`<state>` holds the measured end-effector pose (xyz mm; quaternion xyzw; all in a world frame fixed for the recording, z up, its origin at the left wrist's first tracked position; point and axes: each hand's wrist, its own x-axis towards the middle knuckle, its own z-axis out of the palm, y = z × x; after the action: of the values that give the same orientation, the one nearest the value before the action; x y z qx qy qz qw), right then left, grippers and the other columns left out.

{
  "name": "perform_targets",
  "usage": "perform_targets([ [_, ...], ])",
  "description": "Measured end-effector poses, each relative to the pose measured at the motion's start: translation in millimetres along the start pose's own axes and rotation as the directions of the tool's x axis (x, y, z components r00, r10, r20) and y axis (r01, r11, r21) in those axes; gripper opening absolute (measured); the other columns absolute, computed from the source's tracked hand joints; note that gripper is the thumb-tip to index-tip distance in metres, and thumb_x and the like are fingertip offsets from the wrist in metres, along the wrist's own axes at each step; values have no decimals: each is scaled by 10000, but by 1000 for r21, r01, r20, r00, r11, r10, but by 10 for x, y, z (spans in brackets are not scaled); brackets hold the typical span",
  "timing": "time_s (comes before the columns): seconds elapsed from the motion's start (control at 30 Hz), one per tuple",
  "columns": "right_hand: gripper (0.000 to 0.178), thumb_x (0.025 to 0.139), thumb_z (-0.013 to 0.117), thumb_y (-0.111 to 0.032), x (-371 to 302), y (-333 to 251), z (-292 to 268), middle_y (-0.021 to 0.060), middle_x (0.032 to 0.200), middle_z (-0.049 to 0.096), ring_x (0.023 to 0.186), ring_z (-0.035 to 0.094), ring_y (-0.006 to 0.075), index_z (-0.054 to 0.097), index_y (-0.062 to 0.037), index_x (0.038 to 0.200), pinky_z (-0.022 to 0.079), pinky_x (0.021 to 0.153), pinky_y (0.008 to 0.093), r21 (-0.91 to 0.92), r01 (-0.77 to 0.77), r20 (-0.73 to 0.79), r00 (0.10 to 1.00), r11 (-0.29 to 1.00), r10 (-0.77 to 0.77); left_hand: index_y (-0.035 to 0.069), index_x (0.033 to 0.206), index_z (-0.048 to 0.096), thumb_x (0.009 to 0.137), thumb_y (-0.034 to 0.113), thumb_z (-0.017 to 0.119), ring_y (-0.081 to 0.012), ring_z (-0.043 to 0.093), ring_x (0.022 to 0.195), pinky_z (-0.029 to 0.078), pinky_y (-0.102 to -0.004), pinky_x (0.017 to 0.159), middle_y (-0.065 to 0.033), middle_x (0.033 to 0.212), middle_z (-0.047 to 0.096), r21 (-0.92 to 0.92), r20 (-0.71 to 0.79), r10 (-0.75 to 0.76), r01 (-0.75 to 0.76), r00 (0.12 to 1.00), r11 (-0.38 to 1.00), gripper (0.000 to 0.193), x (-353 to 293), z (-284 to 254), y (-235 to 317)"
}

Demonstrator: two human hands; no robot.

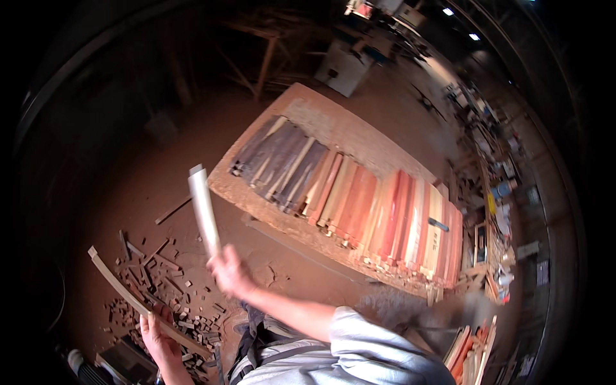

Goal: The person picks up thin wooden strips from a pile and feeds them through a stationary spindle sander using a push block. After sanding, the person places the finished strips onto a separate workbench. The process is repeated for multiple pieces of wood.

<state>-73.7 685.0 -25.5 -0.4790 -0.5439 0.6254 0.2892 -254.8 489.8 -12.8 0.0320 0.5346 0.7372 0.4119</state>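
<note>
While the left fingers (153, 321) grip a curved wooden strip (120, 287) above scattered offcuts (168, 262), the right fingers (219, 262) clasp a pale stick (205, 208), boards (358, 199) on the table (366, 140) to their right!

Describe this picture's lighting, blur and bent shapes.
Head view: the right hand and its pale strip look smeared, likely by motion, and the strip gleams nearly white; head view: the long wooden strip in the left hand looks curved, likely fisheye distortion; head view: the left background sinks into darkness while ceiling lights glare at upper right.
</note>
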Motion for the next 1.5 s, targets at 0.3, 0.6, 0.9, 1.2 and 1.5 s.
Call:
perform_targets([
  [0.3, 333, 963, 627, -257, 647, -19, -2825, 209, 955, 679, 823, 698, 310, 572, 63, 1040, 573, 715, 451, -219, -420, -740, 660, 881, 131, 79, 1240, 547, 993, 222, 654, -176, 636, 948, 520, -322, 845, -63, 1092, 661, 158, -3, -127, 125, 992, 979, 305, -148, -330, -286],
  [0.6, 538, 945, 635, -338, 804, 427, -3436, 334, 1251, 613, 1193, 610, 431, 570, 121, 1217, 491, 1012, 470, -398, -540, -776, 629, 741, 41, 75, 1165, 584, 994, 225, 650, -144, 620, 856, 502, -278, 740, -40, 1012, 663, 179, -28, -127, 130, 992, 975, 237, -138, -637, -293],
  [0.9, 522, 912, 692, -331, 744, 380, -3397, 286, 1091, 685, 924, 713, 356, 575, 97, 1186, 569, 771, 449, -476, -594, -757, 652, 648, 41, 90, 1280, 541, 975, 226, 670, -183, 651, 938, 535, -333, 827, -73, 1110, 672, 182, -53, -186, 193, 981, 964, 358, -154, -700, -394],
  [1.2, 566, 898, 710, -348, 844, 484, -3345, 216, 880, 703, 572, 675, 262, 542, 105, 1193, 527, 479, 393, -496, -573, -726, 686, 653, 50, 111, 1226, 560, 959, 224, 692, -192, 661, 904, 548, -341, 819, -54, 1039, 678, 169, -97, -214, 228, 972, 959, 319, -124, -622, -401],
  [1.5, 582, 893, 710, -379, 727, 204, -3187, 178, 811, 684, 494, 628, 231, 547, 104, 1174, 503, 439, 379, -422, -564, -724, 681, 710, 111, 101, 1210, 559, 967, 204, 683, -178, 661, 871, 555, -324, 782, -58, 1038, 675, 179, -121, -240, 259, 963, 949, 292, -33, -728, -485],
])
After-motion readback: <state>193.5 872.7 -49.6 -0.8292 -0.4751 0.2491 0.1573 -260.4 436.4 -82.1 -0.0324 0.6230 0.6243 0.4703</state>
